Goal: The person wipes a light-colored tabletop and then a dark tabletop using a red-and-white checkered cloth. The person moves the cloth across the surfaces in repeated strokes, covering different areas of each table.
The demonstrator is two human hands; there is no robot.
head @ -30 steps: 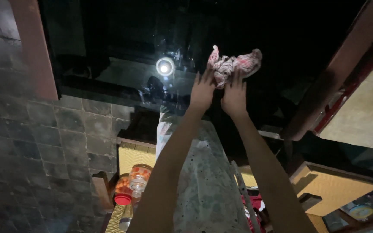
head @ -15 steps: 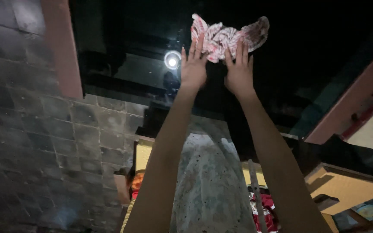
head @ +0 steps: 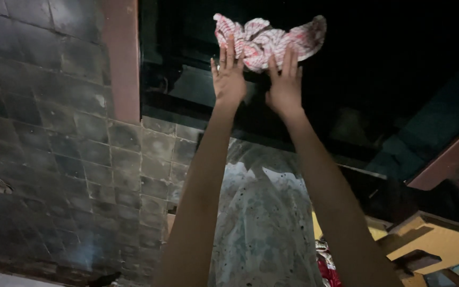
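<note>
Both my arms reach up to a dark glass pane. My left hand and my right hand press a crumpled red-and-white patterned cloth flat against the glass near the top of the view. Fingers of both hands are spread over the lower edge of the cloth. A pale speckled garment shows below, between my arms.
A dark tiled wall fills the left side, with a reddish window frame beside the glass. At lower right are yellow wooden boxes and a red patterned fabric.
Both hands have slid the cloth upward and slightly left on the glass. The bright light reflection seen earlier is now out of sight, and the view has shifted to the left.
</note>
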